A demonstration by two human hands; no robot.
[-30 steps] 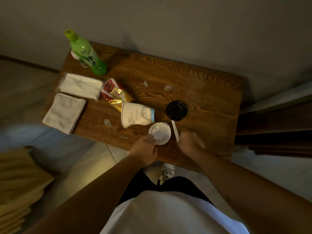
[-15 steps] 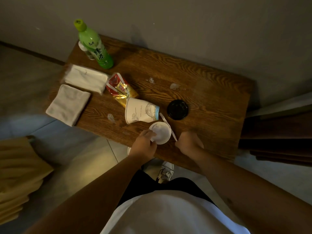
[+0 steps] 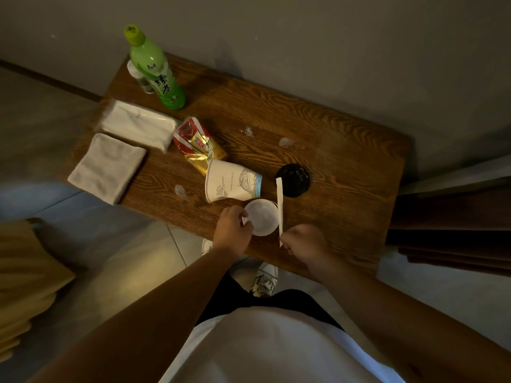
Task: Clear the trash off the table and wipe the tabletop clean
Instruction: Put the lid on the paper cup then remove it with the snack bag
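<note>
My left hand pinches the near edge of a round white lid at the wooden table's front edge. My right hand is closed on the lower end of a thin white stick, which points away from me beside the lid. A paper cup lies on its side just behind the lid. A black lid lies flat to the right of the cup. A red and gold wrapper lies behind the cup. White smears spot the tabletop.
A green tea bottle stands at the back left with a small clear bottle behind it. A tissue pack and a folded white cloth lie at the left end. A wall runs behind the table.
My right hand has swung the white stick from leaning left over the lid to pointing straight away. My left hand has closed on the lid's edge. The camera has shifted slightly.
</note>
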